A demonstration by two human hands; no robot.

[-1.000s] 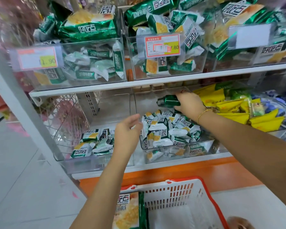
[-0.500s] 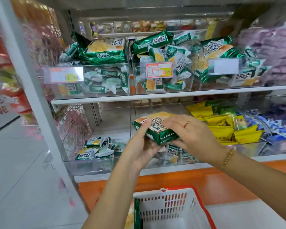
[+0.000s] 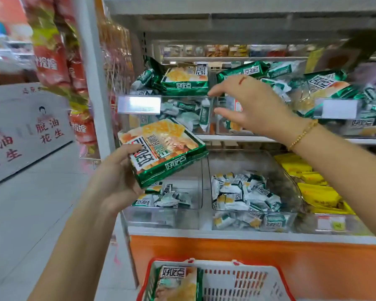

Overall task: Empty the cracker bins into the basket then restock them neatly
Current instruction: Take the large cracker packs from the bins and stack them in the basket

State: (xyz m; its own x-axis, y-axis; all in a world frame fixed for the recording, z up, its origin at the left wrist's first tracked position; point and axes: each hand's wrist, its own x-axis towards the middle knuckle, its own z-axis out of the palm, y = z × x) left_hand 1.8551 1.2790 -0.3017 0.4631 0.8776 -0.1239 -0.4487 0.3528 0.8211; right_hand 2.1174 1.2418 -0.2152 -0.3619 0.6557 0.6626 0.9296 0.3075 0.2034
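Shop shelving carried two rows of clear, rigid plastic bins point(image 3: 161, 216). We noted our left hand point(image 3: 115, 181) gripping a flat, crinkly foil cracker pack point(image 3: 163, 153) by its corner, thumb on top, tilted before the lower-left bin, likely bound for the mesh basket point(image 3: 278, 276) below. Our right hand point(image 3: 252, 105), fingers spread and empty, reached toward a second pack point(image 3: 185, 80) heaped on the upper bin.

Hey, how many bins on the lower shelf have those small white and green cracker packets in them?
2. The lower left bin, partly behind the large pack the left hand holds, and the lower middle bin right of it. The next bin holds yellow packs.
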